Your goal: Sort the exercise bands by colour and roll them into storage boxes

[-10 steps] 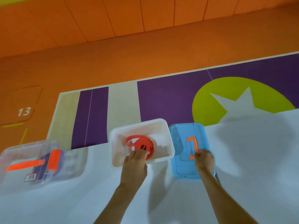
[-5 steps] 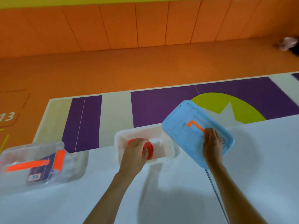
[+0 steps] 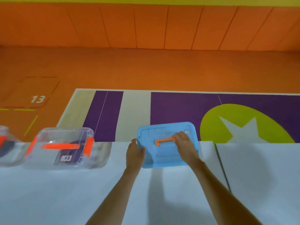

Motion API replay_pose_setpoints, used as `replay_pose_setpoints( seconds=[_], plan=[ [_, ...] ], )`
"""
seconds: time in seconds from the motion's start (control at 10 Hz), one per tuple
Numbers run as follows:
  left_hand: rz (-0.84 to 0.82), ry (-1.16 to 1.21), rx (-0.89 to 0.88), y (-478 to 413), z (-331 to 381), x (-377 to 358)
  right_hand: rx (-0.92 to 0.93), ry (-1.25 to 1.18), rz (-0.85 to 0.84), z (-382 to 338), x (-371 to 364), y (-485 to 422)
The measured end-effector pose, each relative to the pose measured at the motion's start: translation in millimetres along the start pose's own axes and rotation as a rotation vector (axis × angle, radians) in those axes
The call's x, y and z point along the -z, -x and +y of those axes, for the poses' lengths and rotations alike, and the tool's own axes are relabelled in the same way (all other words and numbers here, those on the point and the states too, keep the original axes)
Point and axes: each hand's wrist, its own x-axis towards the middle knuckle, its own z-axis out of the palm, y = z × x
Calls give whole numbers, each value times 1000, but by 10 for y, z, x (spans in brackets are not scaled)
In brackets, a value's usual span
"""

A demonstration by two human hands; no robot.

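Two bare forearms reach out over the white table (image 3: 56, 195) from the near edge. The left hand (image 3: 135, 151) grips the left rim of the blue lid (image 3: 162, 157), thumb hooked over the top. The right hand (image 3: 185, 144) has its fingers curled around the right end of the orange handle (image 3: 165, 140) on that lid. The lid lies roughly flat close to the table's far edge, and whatever is under it is hidden. A thin dark seam just right of it splits this table from a second table (image 3: 259, 176). Off to the left, well apart, stands a clear box (image 3: 53, 137) with its lid on, an orange strap handle and orange clips (image 3: 89, 146); a dark purple band (image 3: 74, 146) and a small label (image 3: 65, 158) show through the plastic. Another clear box (image 3: 6, 153) is cut off at the left edge. Beyond the table lies a purple and cream floor mat (image 3: 105, 114) with a green circle (image 3: 215, 127) holding a pale star (image 3: 240, 132), then orange floor (image 3: 146, 70) marked 13 (image 3: 38, 99), then an orange panelled wall (image 3: 146, 26).
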Motion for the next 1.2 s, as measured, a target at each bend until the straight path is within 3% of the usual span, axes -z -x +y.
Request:
replay_pose_setpoints(
  seconds=[0.2, 0.3, 0.4, 0.7, 0.9, 1.1, 1.2],
  plan=[
    [58, 89, 36, 88, -112, -126, -226, 152, 110, 13, -240, 208],
    [95, 97, 3, 87, -142, -177, -447, 183, 59, 178, -219, 386],
    [103, 66, 0, 92, -139, -207, -538, 139, -66, 310, -160, 475],
    [129, 236, -51, 227, -111, -307, -468, -89, -7, 380, -154, 539],
    [43, 185, -59, 120, -246, -353, -541, 86, -147, 418, -144, 462],
    [-22, -41, -16, 100, -214, -213, -540, 54, -203, 423, -39, 445],
    [-49, -348, -82, -24, -240, -40, -479, 78, -223, 422, 91, 406]
  ],
)
